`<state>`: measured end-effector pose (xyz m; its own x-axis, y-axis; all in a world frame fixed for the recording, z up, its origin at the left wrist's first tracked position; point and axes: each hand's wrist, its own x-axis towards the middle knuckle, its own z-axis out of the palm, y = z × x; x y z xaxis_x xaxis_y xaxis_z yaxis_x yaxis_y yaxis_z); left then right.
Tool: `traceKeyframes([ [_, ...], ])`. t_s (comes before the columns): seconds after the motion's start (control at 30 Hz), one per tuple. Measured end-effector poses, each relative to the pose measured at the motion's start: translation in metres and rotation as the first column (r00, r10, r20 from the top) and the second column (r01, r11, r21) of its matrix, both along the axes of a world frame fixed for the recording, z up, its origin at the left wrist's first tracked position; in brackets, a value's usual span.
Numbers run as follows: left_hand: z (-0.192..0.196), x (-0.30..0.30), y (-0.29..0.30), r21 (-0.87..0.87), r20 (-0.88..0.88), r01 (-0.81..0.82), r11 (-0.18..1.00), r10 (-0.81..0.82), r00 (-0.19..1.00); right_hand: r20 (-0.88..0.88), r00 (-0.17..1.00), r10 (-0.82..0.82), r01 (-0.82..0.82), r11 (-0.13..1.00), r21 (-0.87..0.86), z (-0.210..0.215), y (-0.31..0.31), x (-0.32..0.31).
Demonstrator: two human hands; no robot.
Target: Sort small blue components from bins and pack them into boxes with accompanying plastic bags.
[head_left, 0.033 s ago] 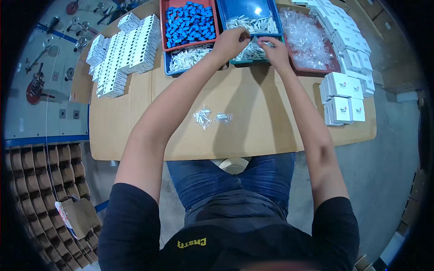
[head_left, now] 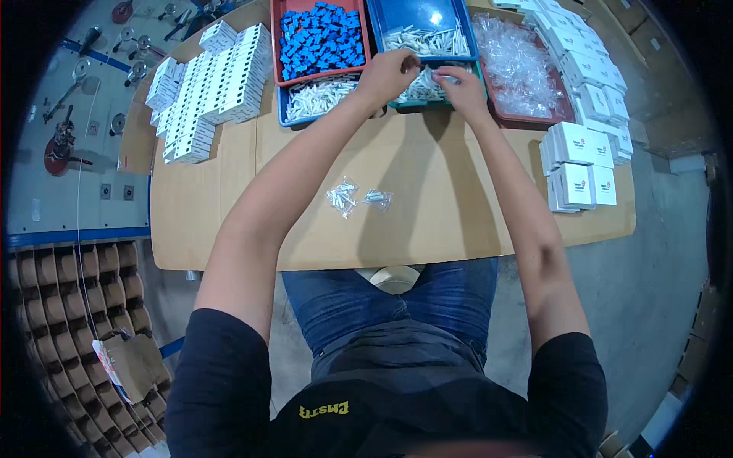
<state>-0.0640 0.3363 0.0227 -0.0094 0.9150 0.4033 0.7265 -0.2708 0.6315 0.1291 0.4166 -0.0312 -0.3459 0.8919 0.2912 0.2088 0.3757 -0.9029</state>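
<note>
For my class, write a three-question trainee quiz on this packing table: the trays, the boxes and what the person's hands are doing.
1. True or false: the red plastic tray at the far edge of the wooden table holds small blue parts.
2. Over which tray do the left hand and right hand meet? A) the red one with clear bags B) the teal tray of small white parts C) the upper blue tray
3. Fill in: the small clear plastic bags lie on the table, ____ from both hands.

Key: 1 true; 2 B; 3 apart
</note>
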Motion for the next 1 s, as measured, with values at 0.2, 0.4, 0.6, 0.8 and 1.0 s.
traceKeyframes([
  [0.2,-0.009,-0.018,-0.065,-0.18,0.099,-0.203,0.962,0.223,0.97,-0.058,0.954,-0.295,0.274,0.931,-0.241,-0.027,0.044,0.028],
  [0.4,-0.014,-0.028,-0.201,-0.426,0.158,-0.291,0.857,0.387,0.908,0.216,0.753,-0.622,0.559,0.778,0.288,0.01,0.157,0.118],
  [0.6,-0.042,0.002,-0.301,-0.419,0.04,-0.544,0.727,0.613,0.789,0.411,0.734,-0.54,0.384,0.83,0.405,0.048,0.172,0.129],
  [0.8,-0.047,0.005,-0.312,-0.224,0.012,-0.541,0.811,0.557,0.83,0.289,0.93,0.228,-0.191,0.97,-0.15,0.006,-0.077,0.048],
  [1.0,-0.041,0.002,-0.287,-0.22,-0.18,-0.396,0.892,0.361,0.915,0.525,0.83,0.19,-0.217,0.976,-0.01,-0.002,-0.255,0.002],
])
